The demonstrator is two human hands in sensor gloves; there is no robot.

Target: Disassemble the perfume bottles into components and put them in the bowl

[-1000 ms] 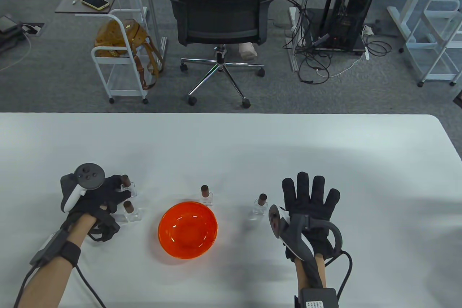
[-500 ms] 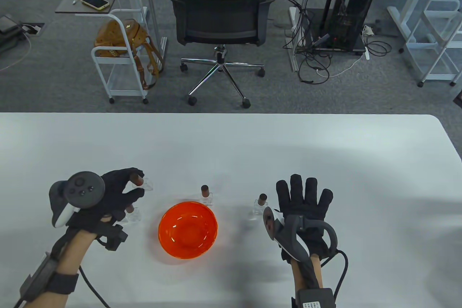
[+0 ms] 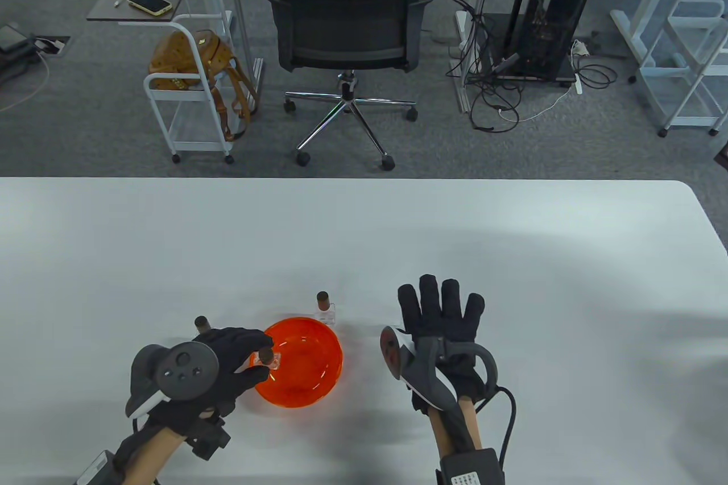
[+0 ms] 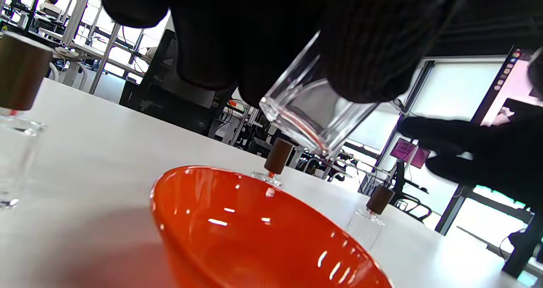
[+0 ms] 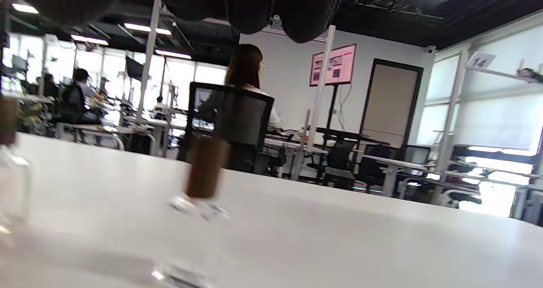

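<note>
The white table point(image 3: 512, 235) filled the lower half of the table view, and beyond its far edge stood a black office chair point(image 3: 347, 13) on grey carpet, with a white trolley point(image 3: 187, 92) to the left carrying a tan bag point(image 3: 190, 58).

On the table, the orange bowl point(image 3: 318, 377) sat between your two hands. Your right hand point(image 3: 441, 326) lay over the table just right of the bowl, palm down, fingers straight and spread, gripping nothing. Your left hand point(image 3: 227, 365) hovered at the bowl's left rim with its fingers curled round a clear perfume bottle point(image 3: 271, 359); in the left wrist view that held bottle point(image 4: 312, 114) was tilted above the bowl's point(image 4: 254, 237) inside, pinched between the gloved fingertips point(image 4: 365, 54), and its glass base pointed down toward the bowl.

A second bottle point(image 3: 324, 309), upright with its brown cap on, stood just beyond the bowl's far rim. A third bottle showed only its dark cap point(image 3: 201, 323) above your left hand in the table view. The left wrist view showed one more capped bottle point(image 4: 373, 216) standing upright on the table past the bowl, near your right hand's fingers. In the right wrist view a capped bottle point(image 5: 203, 182) appeared close and blurred.
</note>
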